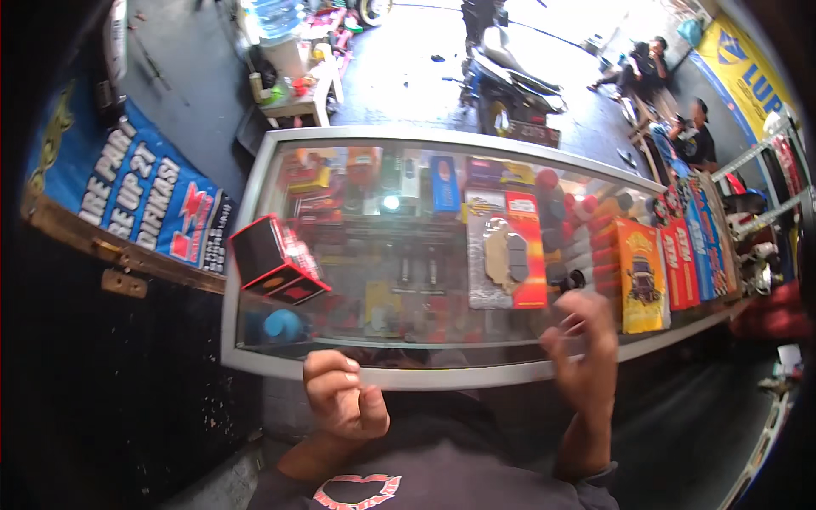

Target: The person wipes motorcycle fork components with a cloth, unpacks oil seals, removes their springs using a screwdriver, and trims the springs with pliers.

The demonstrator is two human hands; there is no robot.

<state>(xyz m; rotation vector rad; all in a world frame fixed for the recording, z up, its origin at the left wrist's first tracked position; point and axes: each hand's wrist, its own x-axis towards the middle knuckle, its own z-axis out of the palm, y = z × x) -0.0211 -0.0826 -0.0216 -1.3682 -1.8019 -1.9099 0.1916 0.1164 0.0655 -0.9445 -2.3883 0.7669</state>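
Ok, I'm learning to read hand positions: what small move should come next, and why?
Perhaps bring the right hand to the near right corner of the orange-and-white package: it lies on the glass counter, and that hand looks nearer than the left.

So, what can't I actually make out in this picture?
All in the head view:
Right hand: fine detail lost to blur.
Left hand: its curl hides part of the palm.
Black-and-red box: its walls hide any contents.
Small goods under the glass counter: too small, veiled by reflections.
Blue water bottle: top cut off by the upper edge.
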